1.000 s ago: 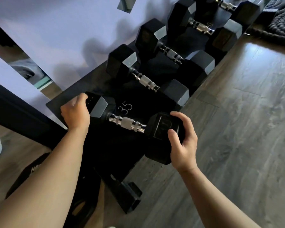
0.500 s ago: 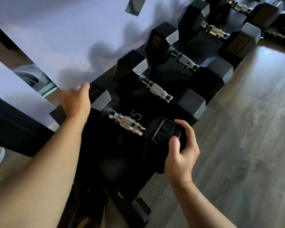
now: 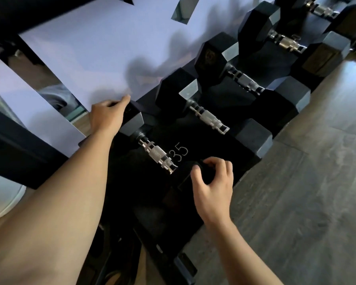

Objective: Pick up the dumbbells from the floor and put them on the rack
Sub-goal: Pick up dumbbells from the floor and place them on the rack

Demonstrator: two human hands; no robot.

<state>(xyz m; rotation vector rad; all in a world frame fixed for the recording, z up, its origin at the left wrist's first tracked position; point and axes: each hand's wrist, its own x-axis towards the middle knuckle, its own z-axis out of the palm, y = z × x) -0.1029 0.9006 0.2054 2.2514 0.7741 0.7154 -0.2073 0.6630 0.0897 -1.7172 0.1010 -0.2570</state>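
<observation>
- A black hexagonal rubber-headed dumbbell with a knurled chrome handle [image 3: 157, 156] lies at the near end of the black metal rack [image 3: 212, 145], right beside a white "35" marking [image 3: 179, 151] painted on the sloped shelf.
- The left hand [image 3: 107, 114] wraps over the dumbbell's far head at the rack's back edge, its grip closed on that head, fingers curled round the top.
- The right hand [image 3: 213, 182] sits on the near head at the rack's front edge, fingers and thumb bent loosely around the top of the dark block; the grip looks partly open, resting on the head rather than clamped.
- Just beyond, a second black hex dumbbell [image 3: 209, 118] lies parallel, its grey-sheened heads close to the first one's heads and crowding the slot on that side.
- Two more hex dumbbells [image 3: 246, 81] [image 3: 286, 42] follow in the same row toward the rack's far end, each with a ringed chrome bar.
- A pale lilac wall panel [image 3: 103, 48] stands directly behind the rack's back edge, close to the left hand's knuckles, with shadows cast on it.
- Grey wood-grain plank flooring [image 3: 296, 202] runs along the rack's front edge, matte with a soft glare farther off.
- The rack's black foot [image 3: 185, 266] juts out onto the floor below the near end.
</observation>
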